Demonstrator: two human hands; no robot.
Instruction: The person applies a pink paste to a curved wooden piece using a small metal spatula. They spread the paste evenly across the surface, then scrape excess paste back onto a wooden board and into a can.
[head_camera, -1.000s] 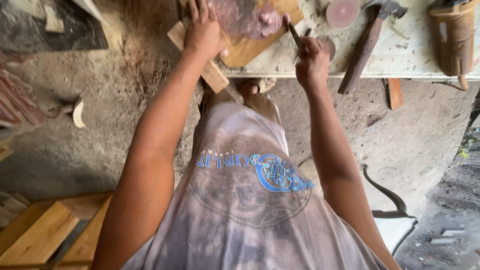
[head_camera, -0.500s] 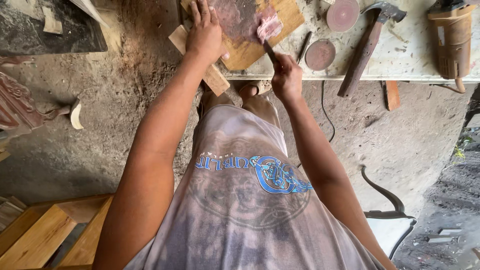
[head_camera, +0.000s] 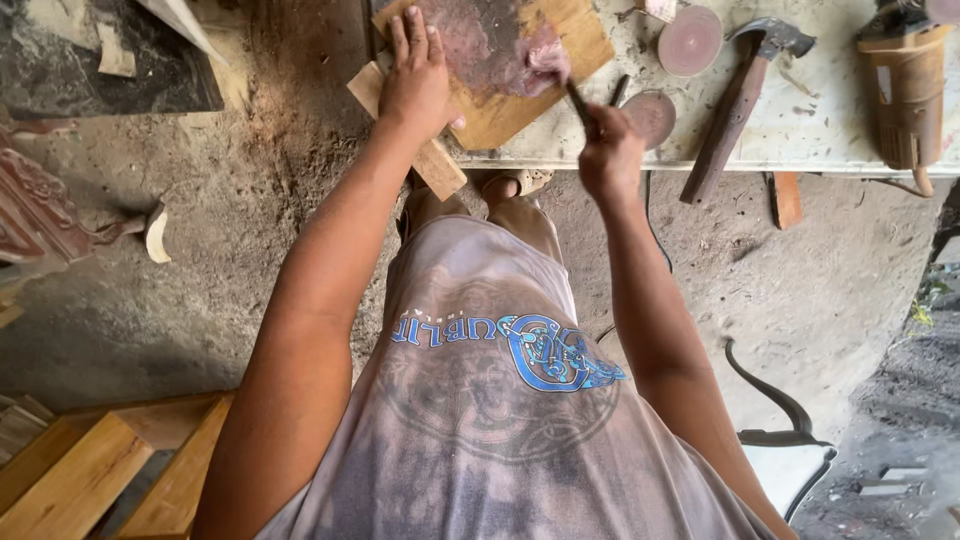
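Note:
My left hand (head_camera: 415, 75) lies flat with fingers spread on a square wooden board (head_camera: 560, 30) at the bench's front edge, pinning it. The board's middle is coated in a reddish-brown smear (head_camera: 480, 45). A narrow wooden strip (head_camera: 440, 170) sticks out from under the board toward me. My right hand (head_camera: 610, 150) is closed around a dark-handled brush (head_camera: 578, 100), whose pinkish tip (head_camera: 550, 62) touches the board's right side.
On the pale workbench (head_camera: 830, 130) lie two round sanding discs (head_camera: 690, 40), a hammer (head_camera: 735, 100) and an angle grinder (head_camera: 905, 90). Below are a dusty floor, a carved wooden piece (head_camera: 40, 215) at left, wooden planks (head_camera: 80, 480) at bottom left and a cable (head_camera: 770, 395).
My right hand has moved left from the bench's edge onto the board with the brush, spreading colour. My left hand has stayed pressed on the board.

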